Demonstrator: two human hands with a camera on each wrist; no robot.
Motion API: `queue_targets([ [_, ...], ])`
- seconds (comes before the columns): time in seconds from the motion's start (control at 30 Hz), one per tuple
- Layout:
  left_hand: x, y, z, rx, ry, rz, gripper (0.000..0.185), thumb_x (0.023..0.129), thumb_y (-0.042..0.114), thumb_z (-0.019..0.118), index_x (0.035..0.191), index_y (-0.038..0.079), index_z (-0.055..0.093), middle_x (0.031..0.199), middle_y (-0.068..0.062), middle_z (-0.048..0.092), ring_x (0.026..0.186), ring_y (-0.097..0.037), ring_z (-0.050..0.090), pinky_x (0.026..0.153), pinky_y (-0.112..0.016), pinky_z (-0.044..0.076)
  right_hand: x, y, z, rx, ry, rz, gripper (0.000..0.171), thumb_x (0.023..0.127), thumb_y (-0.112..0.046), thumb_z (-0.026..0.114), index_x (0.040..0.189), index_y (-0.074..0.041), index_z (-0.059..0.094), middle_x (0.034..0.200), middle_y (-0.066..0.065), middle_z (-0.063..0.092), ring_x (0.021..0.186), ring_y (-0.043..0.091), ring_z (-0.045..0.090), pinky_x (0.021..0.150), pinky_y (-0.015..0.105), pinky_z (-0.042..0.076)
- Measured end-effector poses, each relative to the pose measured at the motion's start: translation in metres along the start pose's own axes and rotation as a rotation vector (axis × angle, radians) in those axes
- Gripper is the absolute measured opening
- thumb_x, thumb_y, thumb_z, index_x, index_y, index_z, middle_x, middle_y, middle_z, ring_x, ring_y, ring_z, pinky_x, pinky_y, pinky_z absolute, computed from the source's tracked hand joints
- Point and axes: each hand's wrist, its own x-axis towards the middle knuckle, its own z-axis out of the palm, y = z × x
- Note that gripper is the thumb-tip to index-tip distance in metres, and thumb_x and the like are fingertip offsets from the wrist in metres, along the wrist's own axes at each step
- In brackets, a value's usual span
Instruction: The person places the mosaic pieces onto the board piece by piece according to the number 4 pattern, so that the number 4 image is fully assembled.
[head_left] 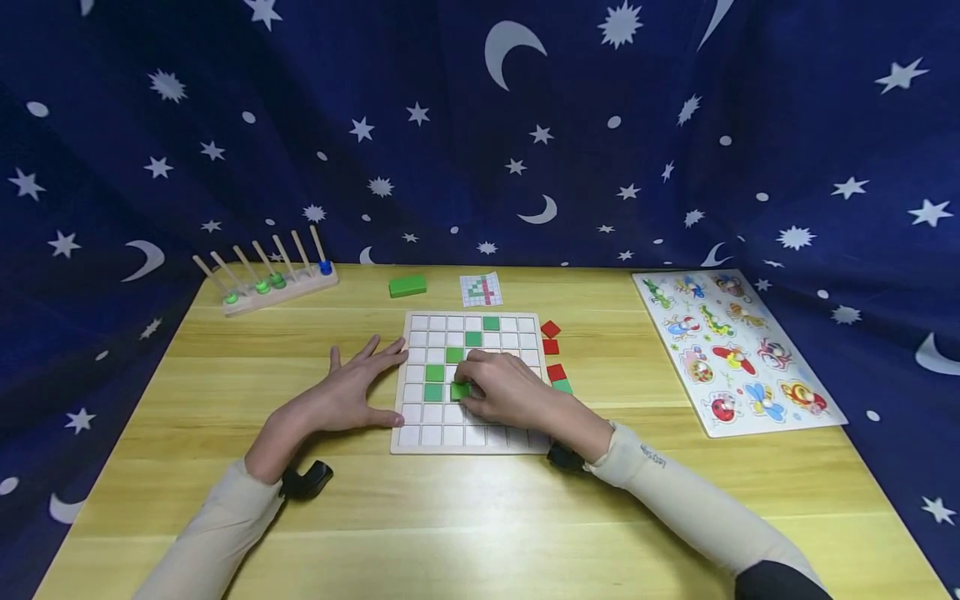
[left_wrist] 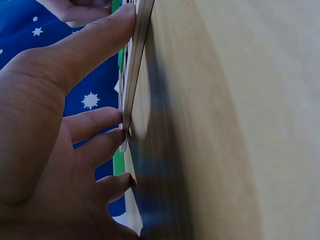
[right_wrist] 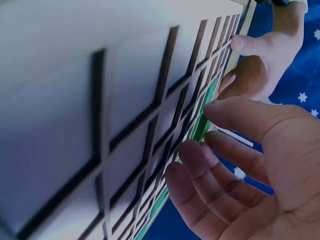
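Observation:
A square white grid board (head_left: 431, 436) with a pale wooden frame lies mid-table. Several green square tiles (head_left: 434, 373) sit in its cells, most in a slanting line up to the top row. My right hand (head_left: 517, 390) is over the board and pinches a green tile (head_left: 459, 392) between thumb and fingers, right at a cell in the middle rows. The hand hides part of the grid's right side. With fingers spread, my left hand (head_left: 341, 400) rests along the board's left edge; in the left wrist view its thumb (left_wrist: 107, 31) and fingertips lie against the frame.
Red tiles (head_left: 551, 347) and a green tile (head_left: 562, 387) lie along the board's right edge. Behind it are a pattern card (head_left: 481, 290) and a green block (head_left: 407, 287). A peg stand (head_left: 300, 286) stands back left; an insect puzzle board (head_left: 750, 423) lies right.

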Motion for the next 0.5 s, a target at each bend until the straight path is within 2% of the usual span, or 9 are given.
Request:
queue_targets([
  [0.23,0.000,0.000,0.000,0.002,-0.002,-0.001,0.098,0.077,0.049,0.084,0.156,0.014,0.037,0.165,-0.004,0.020,0.151,-0.037,0.003,0.100,-0.079,-0.013,0.007,-0.004,0.005,-0.013,-0.038,0.003,0.016,0.086,-0.013,0.076,0.102,-0.010,0.074,0.086,-0.002,0.059,0.064,0.008,0.049,0.055,0.024,0.042],
  [0.5,-0.001,0.000,0.000,0.006,0.005,-0.001,0.098,0.077,0.049,0.084,0.155,0.013,0.038,0.165,-0.004,0.020,0.151,-0.037,0.003,0.101,-0.079,-0.013,0.012,-0.003,0.004,0.008,-0.062,0.019,0.016,0.084,-0.014,0.078,0.099,-0.012,0.074,0.094,-0.002,0.065,0.074,0.009,0.052,0.061,0.027,0.046],
])
